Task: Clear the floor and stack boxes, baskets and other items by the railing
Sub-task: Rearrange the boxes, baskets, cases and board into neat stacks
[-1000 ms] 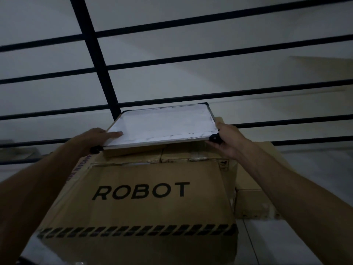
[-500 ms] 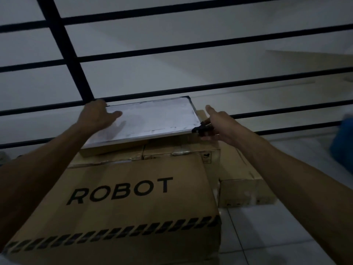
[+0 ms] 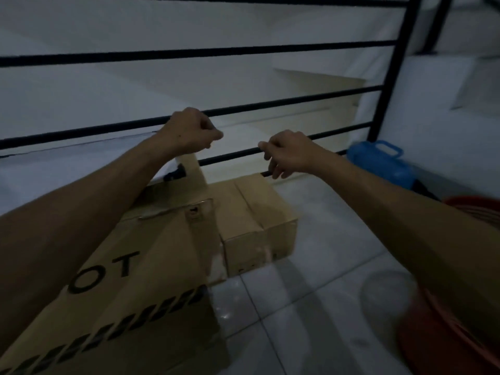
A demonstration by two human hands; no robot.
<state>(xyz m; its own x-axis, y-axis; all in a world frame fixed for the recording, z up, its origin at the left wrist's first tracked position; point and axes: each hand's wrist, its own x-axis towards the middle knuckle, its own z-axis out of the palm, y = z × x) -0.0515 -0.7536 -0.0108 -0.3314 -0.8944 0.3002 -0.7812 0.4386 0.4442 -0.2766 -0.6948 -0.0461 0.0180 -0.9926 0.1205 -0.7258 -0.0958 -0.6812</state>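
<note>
Left hand [image 3: 190, 133] loosely fisted, empty, at 12 o'clock above big box [image 3: 151, 255]; right hand [image 3: 289, 152] half-curled, empty, before railing [image 3: 297, 97]; small box [image 3: 257, 215] at 6 o'clock below.

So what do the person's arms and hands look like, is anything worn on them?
Both forearms are bare as far as the view shows: no sleeves, gloves, watch or bracelets visible. The left hand and right hand carry no visible rings on the fingers, though dim light and blur could hide small details.

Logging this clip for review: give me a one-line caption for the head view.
Both empty hands, left and right, hover before the black railing above stacked cardboard boxes.
</note>
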